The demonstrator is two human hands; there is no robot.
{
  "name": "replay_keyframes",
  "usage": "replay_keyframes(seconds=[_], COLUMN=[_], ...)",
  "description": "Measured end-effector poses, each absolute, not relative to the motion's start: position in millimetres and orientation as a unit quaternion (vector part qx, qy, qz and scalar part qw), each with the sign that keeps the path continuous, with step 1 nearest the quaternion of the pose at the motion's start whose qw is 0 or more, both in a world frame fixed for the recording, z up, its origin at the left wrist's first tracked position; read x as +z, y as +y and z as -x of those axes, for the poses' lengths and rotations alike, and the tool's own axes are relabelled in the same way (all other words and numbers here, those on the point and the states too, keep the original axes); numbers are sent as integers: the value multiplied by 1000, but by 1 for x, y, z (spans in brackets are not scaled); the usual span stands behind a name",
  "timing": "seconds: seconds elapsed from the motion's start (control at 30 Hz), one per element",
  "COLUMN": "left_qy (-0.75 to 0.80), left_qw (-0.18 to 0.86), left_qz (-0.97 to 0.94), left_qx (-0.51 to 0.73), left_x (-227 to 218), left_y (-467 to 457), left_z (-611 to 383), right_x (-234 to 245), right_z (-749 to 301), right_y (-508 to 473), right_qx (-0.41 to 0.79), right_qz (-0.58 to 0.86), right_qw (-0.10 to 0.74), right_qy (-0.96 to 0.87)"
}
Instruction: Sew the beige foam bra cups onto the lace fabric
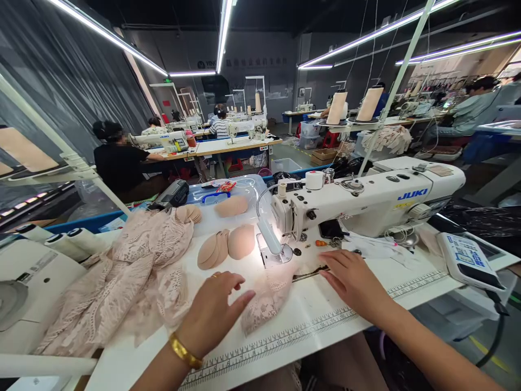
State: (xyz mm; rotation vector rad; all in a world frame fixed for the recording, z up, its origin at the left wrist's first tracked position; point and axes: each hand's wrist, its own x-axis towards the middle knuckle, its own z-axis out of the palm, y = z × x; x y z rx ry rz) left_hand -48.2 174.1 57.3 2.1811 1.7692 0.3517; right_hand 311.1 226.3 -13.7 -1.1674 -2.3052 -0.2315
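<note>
My left hand, with a gold bangle at the wrist, lies with fingers stretched out on a piece of pale pink lace on the white sewing table. My right hand rests flat, fingers extended, on the same lace piece just right of the needle area. The white JUKI sewing machine stands behind my hands, its lamp lighting the lace under the presser foot. Beige foam bra cups sit left of the needle.
A heap of pink lace covers the table's left side. A clear plastic tray with more cups stands behind. A control panel sits at right, thread cones above. Other people sew at tables in the back.
</note>
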Motion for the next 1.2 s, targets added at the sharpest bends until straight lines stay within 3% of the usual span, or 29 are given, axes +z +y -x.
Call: replay_keyframes(seconds=[0.07, 0.17, 0.27, 0.37, 0.47, 0.6, 0.7, 0.87, 0.93, 1.07, 1.2], left_qy=[599, 560, 496, 450, 439, 489, 608, 694, 667, 568, 508], left_qw=[161, 132, 44, -32, 71, 220, 207, 165, 210, 393, 497], left_qz=[-779, -815, -856, -866, -872, -810, -714, -671, -665, -542, -448], left_qx=[90, 72, 138, 217, 207, 239, 277, 203, 262, 479, 543], left_x=[42, 21, 5, 1, 9, 20, 18, 4, 1, 3, 6], left_y=[172, 165, 154, 142, 129, 118, 122, 135, 140, 147, 148], left_z=[20, 5, 17, 35, 48, 57, 56, 48, 48, 48, 37], right_x=[-8, 0, 8, 20, 34, 35, 18, -2, -1, 4, 15], right_z=[-285, -251, -237, -241, -246, -221, -181, -144, -151, -174, -183], right_y=[225, 219, 203, 183, 180, 208, 231, 244, 242, 234, 219], right_qx=[-15, 56, 95, 182, 296, 290, 274, 326, 349, 456, 483], right_qz=[383, 352, 308, 168, 104, 272, 316, 320, 314, 328, 332], right_qw=[290, 255, 174, 120, 144, 210, 224, 252, 270, 292, 315], right_qy=[-877, -899, -930, -962, -939, -893, -880, -853, -841, -774, -747])
